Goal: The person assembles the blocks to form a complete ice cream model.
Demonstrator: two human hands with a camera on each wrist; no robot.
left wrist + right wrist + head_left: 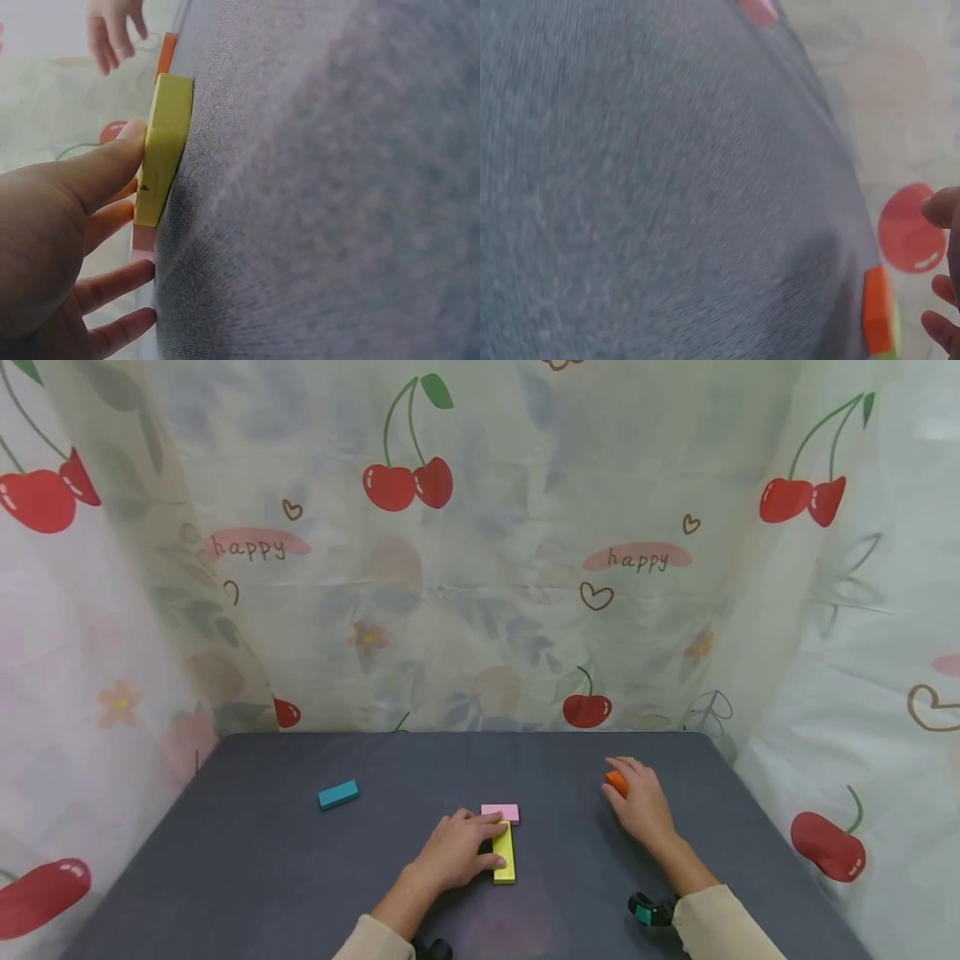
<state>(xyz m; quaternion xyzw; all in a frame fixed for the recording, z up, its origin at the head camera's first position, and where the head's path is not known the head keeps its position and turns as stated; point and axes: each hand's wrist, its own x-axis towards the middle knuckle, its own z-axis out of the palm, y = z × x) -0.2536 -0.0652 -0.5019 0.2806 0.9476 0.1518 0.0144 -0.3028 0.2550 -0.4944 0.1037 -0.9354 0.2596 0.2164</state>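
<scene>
The yellow block [507, 852] lies flat near the middle of the counter [247, 877], one end by the pink block [500, 811], the other facing the front edge. The left hand [457, 847] has its grip apart, fingers on the yellow block. The right hand [640, 802] has its grip apart too, over the orange block [618, 782], toward the back right corner. I think it's block-placing time; next calls for right fingers to close on orange. The blue block [338, 796] sits toward the back left corner.

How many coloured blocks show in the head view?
4: blue block at left, pink block near the middle, yellow block at the left hand, orange block partly behind the right hand. That hand may hide another: the right wrist view shows something green beside the orange.
</scene>
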